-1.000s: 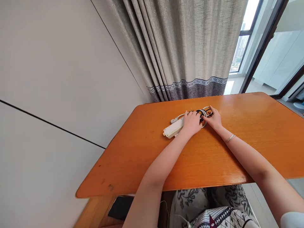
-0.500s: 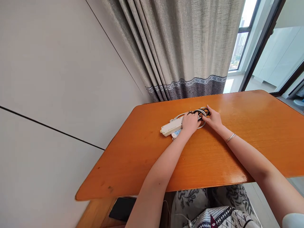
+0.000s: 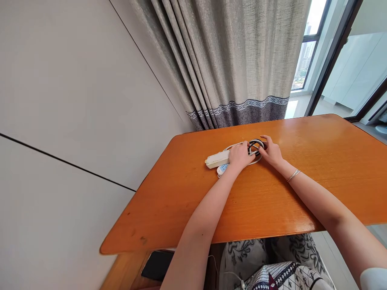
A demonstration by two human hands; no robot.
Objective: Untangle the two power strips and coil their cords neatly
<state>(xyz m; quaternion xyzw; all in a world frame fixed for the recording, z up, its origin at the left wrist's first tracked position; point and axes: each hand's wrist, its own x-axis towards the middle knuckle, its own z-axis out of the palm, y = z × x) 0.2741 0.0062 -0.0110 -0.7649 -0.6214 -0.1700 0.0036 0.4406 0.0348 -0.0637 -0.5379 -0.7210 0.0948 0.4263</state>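
My left hand point(image 3: 240, 155) lies over the right end of a white power strip point(image 3: 217, 159), its fingers curled down over the strip and the near side of the cables. A coil of black and white cable point(image 3: 256, 147) rests on the table just right of that hand. My right hand point(image 3: 272, 153) is at the coil's right side, thumb touching its edge and index finger stretched out above, with a gap between them. Partly under my left forearm and hand sits a smaller white and blue socket block point(image 3: 223, 169). The undersides of both hands are hidden.
The orange-brown wooden table point(image 3: 169, 201) has rounded corners. A grey curtain point(image 3: 242, 60) hangs behind it, and a pale wall point(image 3: 60, 100) runs along the left. Below the near edge lies a dark flat device point(image 3: 157, 265), with a white cord point(image 3: 232, 274) by my lap.
My left hand has shifted slightly and its fingers have drawn in. The cable coil now shows more plainly between the hands. My right index finger has lifted away from the coil.
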